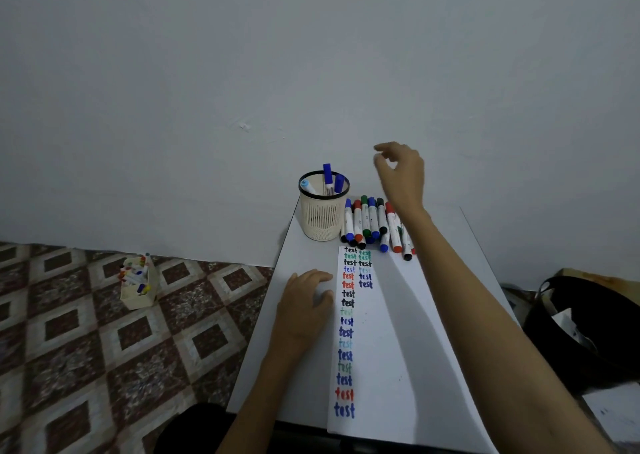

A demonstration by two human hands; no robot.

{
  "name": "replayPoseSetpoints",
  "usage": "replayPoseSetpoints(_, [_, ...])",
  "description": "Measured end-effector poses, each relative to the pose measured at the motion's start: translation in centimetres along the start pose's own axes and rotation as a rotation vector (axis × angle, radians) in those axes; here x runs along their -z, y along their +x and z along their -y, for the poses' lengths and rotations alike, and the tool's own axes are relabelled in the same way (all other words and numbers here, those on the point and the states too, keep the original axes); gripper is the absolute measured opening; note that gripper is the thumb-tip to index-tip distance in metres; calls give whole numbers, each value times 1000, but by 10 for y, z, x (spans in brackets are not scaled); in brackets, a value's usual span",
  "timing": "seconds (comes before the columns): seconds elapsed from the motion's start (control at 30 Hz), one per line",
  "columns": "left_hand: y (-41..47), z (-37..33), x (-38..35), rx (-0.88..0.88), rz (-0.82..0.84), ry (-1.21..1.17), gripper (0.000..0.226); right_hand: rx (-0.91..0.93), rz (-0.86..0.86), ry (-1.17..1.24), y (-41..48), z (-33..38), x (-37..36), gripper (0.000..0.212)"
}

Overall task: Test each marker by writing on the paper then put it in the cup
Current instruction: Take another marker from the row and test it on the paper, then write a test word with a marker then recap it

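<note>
the right hand (401, 173) hangs empty, fingers loosely curled, above the marker pile (375, 223). the left hand (306, 301) presses flat on the paper (388, 332). markers lie just below the right hand, long axis toward the wall, cup (323, 207) beside them.

Head view, single, wide-angle. Worn above the near edge of the surface (304, 249), facing forward and down toward its far edge and the wall (311, 72). Close range: left hand (304, 301) and right hand (401, 173) in frame. Floor (86, 332) at left.
</note>
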State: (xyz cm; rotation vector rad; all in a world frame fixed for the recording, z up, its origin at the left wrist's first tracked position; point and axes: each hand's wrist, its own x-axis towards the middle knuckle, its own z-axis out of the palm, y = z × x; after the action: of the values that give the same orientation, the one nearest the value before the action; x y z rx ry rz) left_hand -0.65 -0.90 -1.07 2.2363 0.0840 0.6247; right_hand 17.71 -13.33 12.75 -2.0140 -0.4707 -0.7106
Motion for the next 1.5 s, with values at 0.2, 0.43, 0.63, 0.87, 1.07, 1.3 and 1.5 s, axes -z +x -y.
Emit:
replayPoseSetpoints(0.2, [0,-2,0,-3,0,-8,23,-394,-17,-141,-14,-58,41,31])
replayPoseSetpoints(0.43, [1,-1,0,-5,5,-2,31,-715,287,-340,-54,-107,61,23])
replayPoseSetpoints(0.63, [1,-2,2,-29,42,10,41,-711,196,-403,-65,-111,51,20])
replayPoseSetpoints(0.87, [1,-3,2,-56,28,17,55,-526,-250,-118,-69,-98,63,21])
replayPoseSetpoints(1.07, [1,-5,-1,4,13,8,49,-399,-376,650,-87,-52,74,11])
replayPoseSetpoints(1.3, [-1,-13,4,-10,79,-140,71,-535,154,804,-151,-6,40,24])
replayPoseSetpoints(1.5, [-7,-11,3,-182,124,-56,36,-573,365,919,-179,4,20,20])
